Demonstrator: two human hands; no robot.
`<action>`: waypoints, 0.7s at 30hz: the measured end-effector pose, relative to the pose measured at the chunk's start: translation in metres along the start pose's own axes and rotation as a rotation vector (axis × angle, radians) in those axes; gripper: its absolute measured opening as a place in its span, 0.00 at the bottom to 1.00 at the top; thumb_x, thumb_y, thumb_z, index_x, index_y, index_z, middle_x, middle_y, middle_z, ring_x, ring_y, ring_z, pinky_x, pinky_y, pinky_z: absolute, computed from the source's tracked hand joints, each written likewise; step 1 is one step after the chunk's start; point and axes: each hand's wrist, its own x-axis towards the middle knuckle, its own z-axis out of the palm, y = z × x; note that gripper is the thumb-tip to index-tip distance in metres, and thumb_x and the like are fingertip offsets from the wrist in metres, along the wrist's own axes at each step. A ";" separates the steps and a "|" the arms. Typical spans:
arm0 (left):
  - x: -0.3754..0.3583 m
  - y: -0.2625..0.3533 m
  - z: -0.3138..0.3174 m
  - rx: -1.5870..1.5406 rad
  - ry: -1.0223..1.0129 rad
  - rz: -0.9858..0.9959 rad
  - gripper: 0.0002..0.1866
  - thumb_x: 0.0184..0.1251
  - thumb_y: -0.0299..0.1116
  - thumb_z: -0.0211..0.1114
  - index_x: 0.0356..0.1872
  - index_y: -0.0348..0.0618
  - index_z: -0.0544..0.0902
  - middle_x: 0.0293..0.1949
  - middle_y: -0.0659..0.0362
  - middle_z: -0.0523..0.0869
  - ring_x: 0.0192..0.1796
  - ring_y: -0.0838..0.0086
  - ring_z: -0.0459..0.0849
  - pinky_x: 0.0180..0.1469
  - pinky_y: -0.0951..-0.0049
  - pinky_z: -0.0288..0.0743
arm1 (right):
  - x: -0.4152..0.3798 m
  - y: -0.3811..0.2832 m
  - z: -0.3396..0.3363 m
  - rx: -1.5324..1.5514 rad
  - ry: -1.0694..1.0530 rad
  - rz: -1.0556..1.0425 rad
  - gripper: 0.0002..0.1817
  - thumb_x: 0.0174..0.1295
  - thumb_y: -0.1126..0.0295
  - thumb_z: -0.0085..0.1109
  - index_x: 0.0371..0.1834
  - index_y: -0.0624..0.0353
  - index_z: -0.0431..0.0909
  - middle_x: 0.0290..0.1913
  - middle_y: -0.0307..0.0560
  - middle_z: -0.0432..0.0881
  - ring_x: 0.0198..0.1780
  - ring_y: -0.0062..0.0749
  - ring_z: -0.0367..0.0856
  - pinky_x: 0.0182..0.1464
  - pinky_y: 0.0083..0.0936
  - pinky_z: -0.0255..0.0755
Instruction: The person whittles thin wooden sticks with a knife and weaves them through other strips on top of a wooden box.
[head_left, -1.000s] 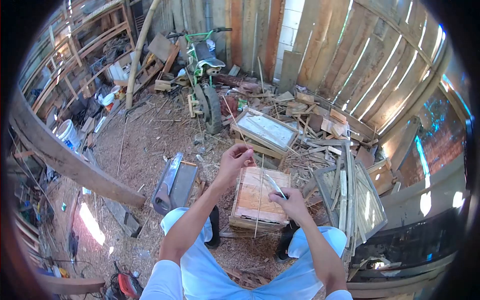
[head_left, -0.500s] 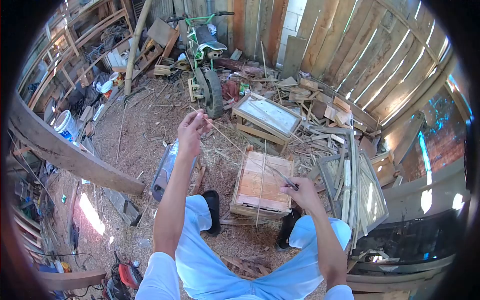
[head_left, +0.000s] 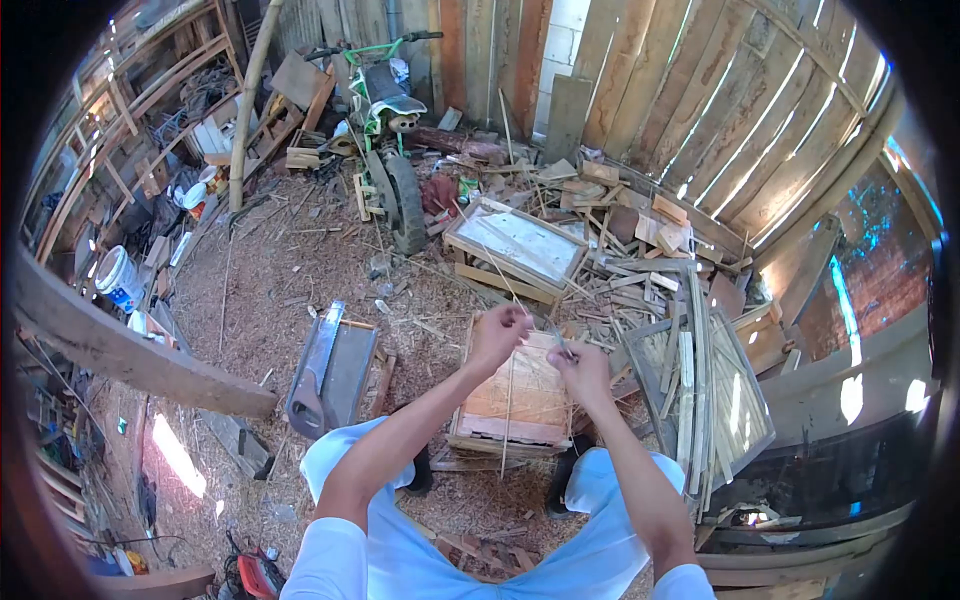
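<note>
My left hand (head_left: pixel 503 333) is closed on a thin wooden strip (head_left: pixel 490 258), which slants up and away past the fingers. Close by on its right, my right hand (head_left: pixel 585 375) grips what looks like a small knife (head_left: pixel 561 343); its thin metal blade points up toward the strip. Both hands are above a low wooden box (head_left: pixel 515 405) with a pale plank top, standing between my feet. Another thin stick (head_left: pixel 507 420) lies lengthwise over that top. Where the blade meets the strip is too small to make out.
A handsaw (head_left: pixel 318 365) rests on a grey panel (head_left: pixel 350 375) at left. Ahead stand a framed tray (head_left: pixel 520 238) and a small motorbike (head_left: pixel 395 190). Scrap wood (head_left: pixel 640 225) and leaning frames (head_left: pixel 750 400) crowd the right. A wooden beam (head_left: pixel 150 345) crosses the left.
My left hand has come right and down, close beside my right hand. The strip now points more steeply away. My right hand has shifted slightly, and the view has turned a little rightward.
</note>
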 end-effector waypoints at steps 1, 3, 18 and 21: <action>0.011 0.001 0.005 0.213 0.173 0.140 0.17 0.58 0.31 0.69 0.46 0.37 0.78 0.39 0.55 0.82 0.39 0.69 0.82 0.42 0.71 0.77 | 0.016 0.001 -0.001 -0.050 0.027 -0.005 0.06 0.53 0.67 0.65 0.31 0.56 0.85 0.30 0.51 0.84 0.34 0.40 0.84 0.39 0.30 0.74; 0.036 0.014 0.007 0.447 0.273 0.414 0.16 0.57 0.29 0.68 0.46 0.37 0.78 0.42 0.52 0.80 0.43 0.64 0.81 0.45 0.68 0.75 | 0.049 0.005 -0.005 -0.097 0.036 0.007 0.06 0.53 0.67 0.64 0.30 0.56 0.85 0.29 0.53 0.84 0.33 0.43 0.83 0.39 0.31 0.74; 0.269 -0.124 0.014 1.070 -0.180 0.706 0.16 0.58 0.23 0.59 0.50 0.40 0.79 0.55 0.49 0.77 0.60 0.56 0.73 0.61 0.61 0.70 | 0.237 0.140 0.041 -0.460 0.106 0.195 0.12 0.58 0.67 0.50 0.37 0.54 0.84 0.38 0.61 0.83 0.43 0.54 0.83 0.46 0.45 0.76; 0.276 -0.142 0.013 1.046 -0.199 0.642 0.15 0.59 0.25 0.59 0.49 0.40 0.79 0.54 0.49 0.79 0.59 0.55 0.74 0.61 0.62 0.70 | 0.256 0.161 0.054 -0.502 0.100 0.209 0.13 0.59 0.69 0.48 0.39 0.58 0.83 0.40 0.62 0.83 0.44 0.56 0.82 0.46 0.45 0.76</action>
